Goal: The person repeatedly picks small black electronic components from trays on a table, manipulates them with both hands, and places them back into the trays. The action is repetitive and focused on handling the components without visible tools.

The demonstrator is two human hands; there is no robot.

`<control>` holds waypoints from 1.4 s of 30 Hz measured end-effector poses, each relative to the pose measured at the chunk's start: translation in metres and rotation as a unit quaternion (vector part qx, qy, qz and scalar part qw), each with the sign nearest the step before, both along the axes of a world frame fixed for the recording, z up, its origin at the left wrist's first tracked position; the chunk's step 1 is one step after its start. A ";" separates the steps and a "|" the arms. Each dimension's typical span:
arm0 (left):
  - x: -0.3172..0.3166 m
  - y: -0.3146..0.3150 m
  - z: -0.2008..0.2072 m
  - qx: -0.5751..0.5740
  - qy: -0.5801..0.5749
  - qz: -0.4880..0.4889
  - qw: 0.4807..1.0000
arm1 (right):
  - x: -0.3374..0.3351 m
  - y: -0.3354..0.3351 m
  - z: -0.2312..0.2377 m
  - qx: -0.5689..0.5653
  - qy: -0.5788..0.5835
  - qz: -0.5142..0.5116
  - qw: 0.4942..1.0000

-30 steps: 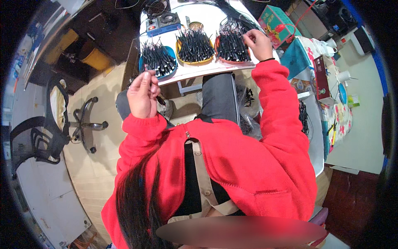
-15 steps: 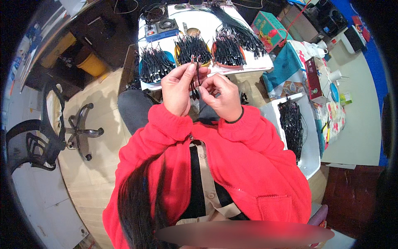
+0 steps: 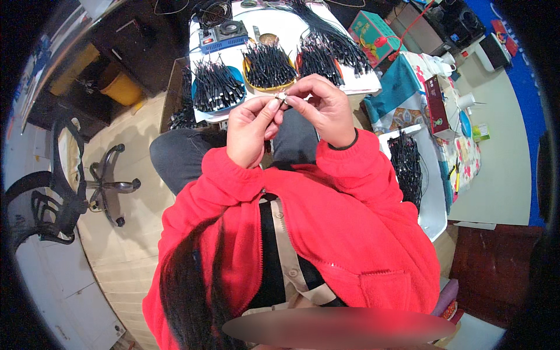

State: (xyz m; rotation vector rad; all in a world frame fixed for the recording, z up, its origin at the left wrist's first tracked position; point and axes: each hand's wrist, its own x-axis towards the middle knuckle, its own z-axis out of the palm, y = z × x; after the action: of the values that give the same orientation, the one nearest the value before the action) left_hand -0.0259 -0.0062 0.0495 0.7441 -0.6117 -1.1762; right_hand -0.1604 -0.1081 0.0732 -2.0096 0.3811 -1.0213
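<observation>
My left hand (image 3: 251,127) and my right hand (image 3: 328,111) meet at the fingertips, over my lap and close to the table's near edge. Both pinch a short black cable (image 3: 282,104), mostly hidden by the fingers; a pale tip shows at its upper end. Just beyond the hands, short black cables fill a blue tray (image 3: 237,73), a yellow tray (image 3: 268,88) and an orange-red tray (image 3: 299,62). My right fingers overlap the near side of the orange-red tray in this view.
The white tabletop (image 3: 279,20) also carries a blue-and-grey device (image 3: 224,38) and a bundle of long black cables (image 3: 344,49). At right stands a white foam box (image 3: 434,204) holding more black cables, beside a cloth-covered table (image 3: 469,149). An office chair (image 3: 55,192) is at left.
The right hand has risen, bringing its fingertips up against the left's. The cable, which hung down between the hands, is now mostly behind the fingers. The view has shifted slightly.
</observation>
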 end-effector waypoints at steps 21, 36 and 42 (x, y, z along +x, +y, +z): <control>-0.026 0.021 0.003 -0.062 0.093 -0.132 0.985 | -0.019 0.047 -0.023 0.501 -0.237 0.245 0.796; -0.034 0.018 0.003 -0.017 0.068 -0.163 0.984 | -0.035 0.040 -0.014 0.468 -0.222 0.233 0.823; -0.030 0.014 -0.005 -0.003 0.027 -0.169 0.985 | -0.040 0.032 -0.017 0.546 -0.163 0.236 0.788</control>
State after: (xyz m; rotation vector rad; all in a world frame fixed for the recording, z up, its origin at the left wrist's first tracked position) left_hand -0.0562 0.0074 0.0448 0.6155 -0.7145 -1.5018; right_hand -0.2008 -0.0761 0.0565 -0.7766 0.1777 -0.5615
